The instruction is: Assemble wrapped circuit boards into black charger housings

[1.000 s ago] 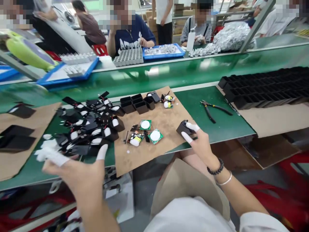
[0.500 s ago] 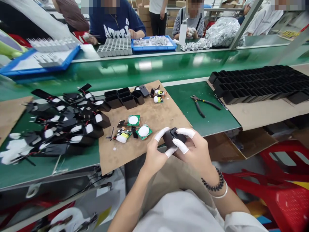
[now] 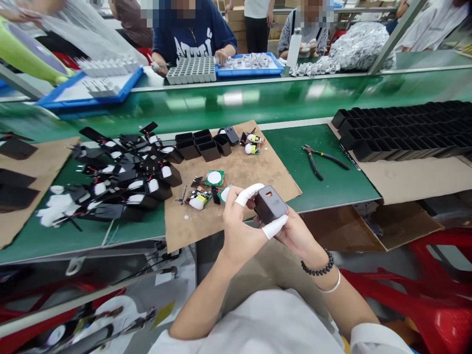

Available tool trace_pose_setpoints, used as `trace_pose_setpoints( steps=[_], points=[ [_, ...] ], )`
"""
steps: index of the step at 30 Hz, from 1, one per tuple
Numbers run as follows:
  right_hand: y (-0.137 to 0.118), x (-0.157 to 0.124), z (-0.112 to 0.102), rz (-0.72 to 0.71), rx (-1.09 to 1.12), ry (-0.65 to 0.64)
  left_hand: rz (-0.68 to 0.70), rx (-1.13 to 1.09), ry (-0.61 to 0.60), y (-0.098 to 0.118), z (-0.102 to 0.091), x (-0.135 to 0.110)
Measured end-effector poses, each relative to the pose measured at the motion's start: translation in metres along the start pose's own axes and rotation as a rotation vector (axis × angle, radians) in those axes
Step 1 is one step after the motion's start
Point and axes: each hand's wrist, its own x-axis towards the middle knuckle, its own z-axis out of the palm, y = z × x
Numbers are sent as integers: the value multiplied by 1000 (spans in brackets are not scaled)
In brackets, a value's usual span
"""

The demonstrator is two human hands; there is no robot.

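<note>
A black charger housing (image 3: 271, 205) is held over the front edge of the cardboard, its end face with a small rectangular port turned up. My left hand (image 3: 238, 233) grips it between thumb and fingers, with white finger cots on. My right hand (image 3: 298, 238) is closed at its lower right side; most of its fingers are hidden behind the housing. Just beyond my left hand lie circuit boards, including a green one with a white round pad (image 3: 215, 178) and one with yellow and white parts (image 3: 199, 199).
Black housings with wired parts (image 3: 125, 182) are heaped on the left. Several housings (image 3: 202, 145) stand on the cardboard sheet (image 3: 243, 169). Cutting pliers (image 3: 319, 160) lie on the green bench, left of rows of black housings (image 3: 405, 130). People work across the bench.
The charger housing has been turned so that its port face shows. My right fingers have moved from its top to behind it. The view has shifted left.
</note>
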Motion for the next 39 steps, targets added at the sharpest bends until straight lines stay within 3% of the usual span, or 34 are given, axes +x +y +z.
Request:
trace_pose_setpoints(
  steps=[6, 18, 27, 33, 39],
  points=[
    [7, 1, -1, -4, 57, 17, -18, -32, 18, 4, 0, 5],
    [-19, -5, 13, -89, -115, 20, -32, -210, 90, 4, -20, -4],
    [-14, -3, 16, 50, -17, -46, -40, -133, 136, 12, -28, -4],
    [-3, -1, 15, 191, 18, -72, -164, -72, 216, 22, -31, -1],
    [5, -3, 16, 169, -94, -131, -199, -45, 241, 21, -37, 0]
  ],
)
